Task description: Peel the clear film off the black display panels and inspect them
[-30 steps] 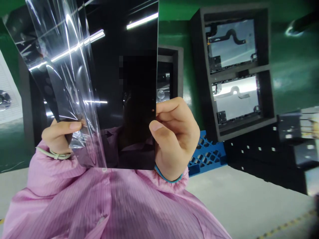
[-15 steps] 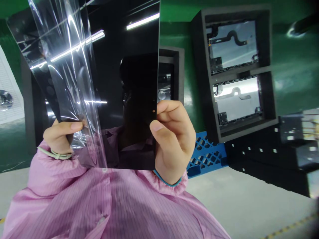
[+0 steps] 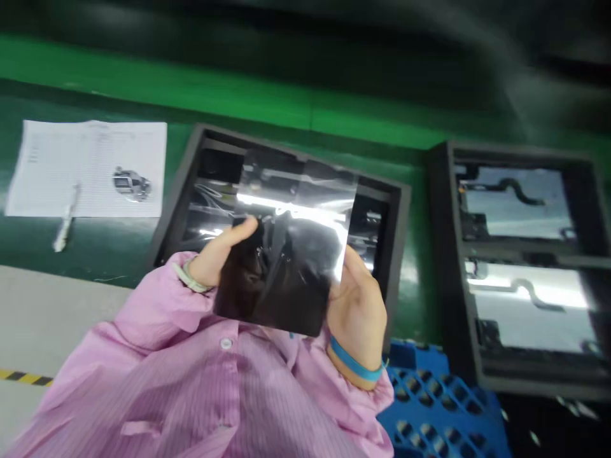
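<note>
A glossy black screen panel (image 3: 286, 286) is held up between my two hands, tilted over a dark tray. Clear film (image 3: 296, 191) lies over its face and reflects a bright light strip. My left hand (image 3: 219, 254) grips the panel's left edge, thumb on the front and the other fingers hidden behind. At the right edge, my right hand (image 3: 358, 305) is closed round the side, its fingertips partly hidden by the panel. Motion blurs the picture somewhat.
Behind the panel, the dark foam tray (image 3: 401, 222) holds more film-covered black panels. Another tray (image 3: 439, 191) at right holds two screens with ribbon cables. A printed sheet (image 3: 62, 152) and a white pen (image 3: 64, 229) lie left. A blue crate (image 3: 429, 407) stands lower right.
The panel has moved down and farther from the camera, still in both hands. The film, bunched up at the left before, now lies flatter across the face. The view has widened over the bench.
</note>
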`<state>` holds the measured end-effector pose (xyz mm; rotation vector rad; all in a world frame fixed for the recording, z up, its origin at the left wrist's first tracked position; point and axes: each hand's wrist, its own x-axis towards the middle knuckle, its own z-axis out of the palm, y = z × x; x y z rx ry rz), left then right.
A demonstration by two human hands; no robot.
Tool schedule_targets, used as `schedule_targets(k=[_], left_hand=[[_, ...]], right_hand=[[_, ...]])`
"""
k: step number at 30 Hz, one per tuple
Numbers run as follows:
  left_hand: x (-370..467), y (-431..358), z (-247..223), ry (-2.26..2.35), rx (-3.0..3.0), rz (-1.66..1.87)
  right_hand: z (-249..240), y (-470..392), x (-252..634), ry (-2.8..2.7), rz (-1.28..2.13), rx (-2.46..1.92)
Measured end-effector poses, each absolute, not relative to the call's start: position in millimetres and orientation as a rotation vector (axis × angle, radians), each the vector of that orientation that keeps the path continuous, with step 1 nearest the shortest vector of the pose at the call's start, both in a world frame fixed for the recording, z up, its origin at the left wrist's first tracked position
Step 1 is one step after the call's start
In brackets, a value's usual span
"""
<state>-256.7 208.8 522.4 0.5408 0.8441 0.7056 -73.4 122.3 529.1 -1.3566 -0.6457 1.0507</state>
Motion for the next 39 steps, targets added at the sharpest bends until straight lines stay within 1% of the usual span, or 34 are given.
schedule_targets(k=[2,4,7,10,13,17,19,21,23,26,29,31,33,36,39], left_hand=[[-260,213,521,0.874,0.552,0.617],[-263,215,519,0.903,0.596,0.613],[-265,212,515,0.925,0.7,0.694],[-268,208,510,0.962,0.826,0.808],[-274,205,497,1.014,0.942,0.9],[-282,212,469,1.113,1.092,0.992],[-282,218,457,1.164,1.166,1.031],[-281,222,450,1.201,1.238,1.069],[-280,224,447,1.218,1.312,1.12],[-281,225,454,1.209,1.412,1.188],[-286,231,482,1.164,1.49,1.192],[-289,244,516,1.112,1.549,1.186],[-289,265,561,1.063,1.609,1.202],[-280,308,635,1.026,1.682,1.29],[-258,354,704,1.009,1.698,1.398]], right_hand=[[525,119,-70,-0.572,1.187,-1.408],[517,114,-66,-0.578,1.263,-1.541],[503,108,-60,-0.627,1.328,-1.676],[492,107,-58,-0.666,1.365,-1.671],[483,112,-63,-0.838,1.305,-1.735],[482,121,-71,-1.12,1.027,-1.867],[494,126,-71,-1.167,0.874,-1.879],[517,131,-65,-1.228,0.734,-1.867],[552,142,-57,-1.312,0.668,-1.819],[624,180,-52,-1.46,0.663,-1.659],[701,253,-62,-1.427,0.637,-1.355],[743,312,-73,-1.236,0.64,-1.246],[772,366,-83,-1.067,0.756,-1.191],[790,416,-91,-0.984,0.866,-1.086],[787,430,-90,-0.966,0.829,-1.048]])
